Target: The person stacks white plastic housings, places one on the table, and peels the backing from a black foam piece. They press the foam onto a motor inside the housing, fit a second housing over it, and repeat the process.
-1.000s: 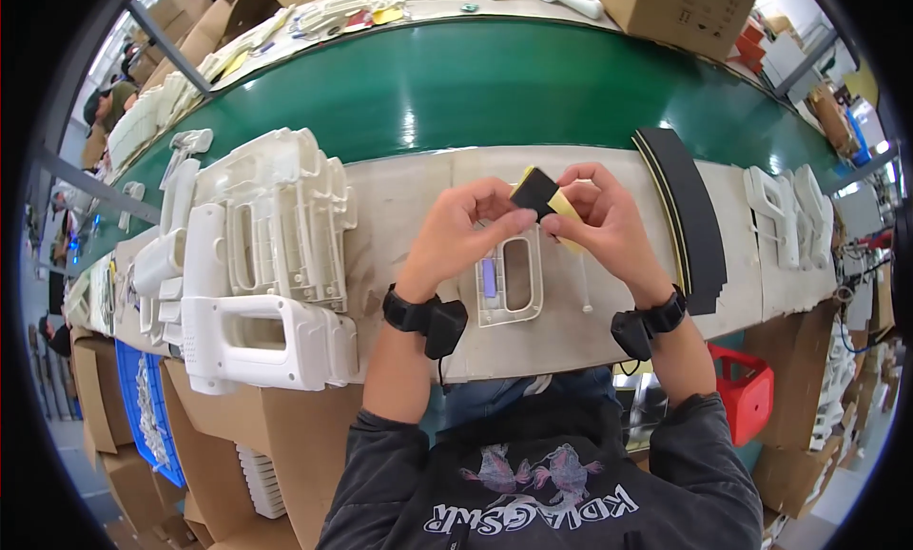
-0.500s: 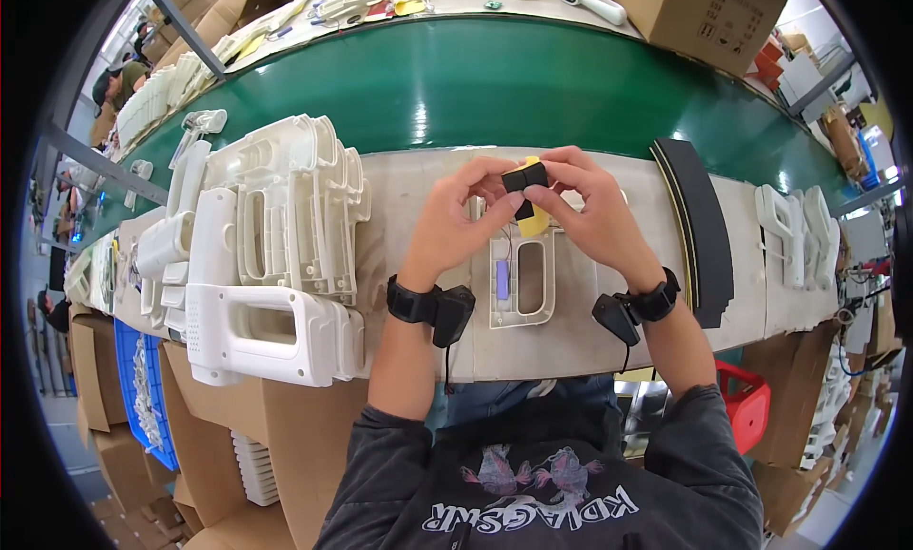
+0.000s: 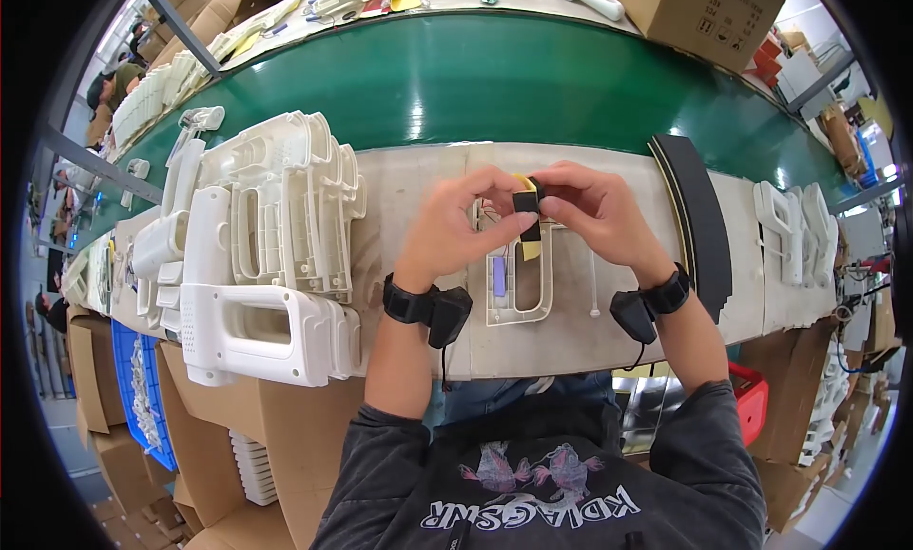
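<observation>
Both hands (image 3: 528,217) pinch a small black pad with yellow backing (image 3: 526,204) above a white housing (image 3: 518,279).

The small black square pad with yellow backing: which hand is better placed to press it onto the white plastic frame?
Probably the right hand: it pinches the pad above the frame; the left hand only steadies it.

We see a green conveyor belt (image 3: 495,75) running behind the bench. White plastic housings (image 3: 257,236) are stacked at left, more white parts (image 3: 794,227) at right. A cardboard box (image 3: 709,13) sits beyond the belt; a red bin (image 3: 747,398) sits below the bench.
</observation>
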The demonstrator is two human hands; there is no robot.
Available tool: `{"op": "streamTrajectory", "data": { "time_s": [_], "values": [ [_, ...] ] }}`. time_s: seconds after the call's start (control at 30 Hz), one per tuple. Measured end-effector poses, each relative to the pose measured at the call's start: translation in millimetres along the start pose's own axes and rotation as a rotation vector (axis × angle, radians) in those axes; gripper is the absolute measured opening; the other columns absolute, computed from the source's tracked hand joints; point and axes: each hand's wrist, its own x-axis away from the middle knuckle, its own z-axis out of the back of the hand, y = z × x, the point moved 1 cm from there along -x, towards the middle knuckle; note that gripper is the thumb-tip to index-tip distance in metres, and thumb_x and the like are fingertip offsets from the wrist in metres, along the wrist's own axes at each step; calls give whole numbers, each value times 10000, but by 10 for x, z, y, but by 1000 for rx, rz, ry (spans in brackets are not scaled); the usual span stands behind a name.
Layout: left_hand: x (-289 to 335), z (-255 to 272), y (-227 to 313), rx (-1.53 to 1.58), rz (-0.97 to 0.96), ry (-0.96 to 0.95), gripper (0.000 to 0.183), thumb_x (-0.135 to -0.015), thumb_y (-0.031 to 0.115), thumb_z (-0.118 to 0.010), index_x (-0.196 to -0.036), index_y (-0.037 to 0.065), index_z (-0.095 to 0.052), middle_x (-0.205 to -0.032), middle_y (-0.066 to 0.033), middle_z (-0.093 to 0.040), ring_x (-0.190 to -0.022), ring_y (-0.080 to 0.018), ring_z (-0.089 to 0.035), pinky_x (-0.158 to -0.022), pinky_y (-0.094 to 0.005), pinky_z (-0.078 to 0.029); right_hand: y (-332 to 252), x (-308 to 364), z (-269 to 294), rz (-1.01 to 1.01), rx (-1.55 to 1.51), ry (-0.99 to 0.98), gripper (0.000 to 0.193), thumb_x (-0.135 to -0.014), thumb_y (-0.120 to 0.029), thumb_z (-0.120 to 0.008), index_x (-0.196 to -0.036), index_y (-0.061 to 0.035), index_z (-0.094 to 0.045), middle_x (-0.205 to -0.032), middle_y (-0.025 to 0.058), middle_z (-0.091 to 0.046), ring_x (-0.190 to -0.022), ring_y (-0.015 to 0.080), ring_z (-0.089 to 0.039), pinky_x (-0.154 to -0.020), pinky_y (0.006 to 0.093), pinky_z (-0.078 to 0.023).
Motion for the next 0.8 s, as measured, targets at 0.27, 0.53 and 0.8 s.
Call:
{"op": "streamTrajectory", "data": {
  "time_s": [0.27,0.53,0.8],
  "values": [
    [-32,61,-111,342,66,104,221,-908,80,-702,-1096,20,-601,-912,-9,-650,-807,-64,-589,-696,-225,-478,225,-24,219,-16,323,181,248,-989,7,-530,-1230,32,-580,-1160,78,-632,-998,134,-631,-900,304,-526],
    [-123,171,-197,335,39,522,187,-959,119,-633,-1102,0,-614,-916,-37,-663,-765,-87,-586,-709,-245,-474,237,33,51,254,1020,-67,385,-821,54,-663,-1189,-56,-643,-1086,85,-585,-1037,285,-565,-874,388,-499],
    [-139,141,-238,356,56,523,242,-948,123,-673,-1122,-18,-581,-842,-22,-618,-725,-81,-581,-650,-231,-477,317,10,74,260,1066,-76,389,-823,19,-689,-1200,-64,-643,-1107,84,-594,-1056,292,-547,-899,397,-485]
  ]
}}
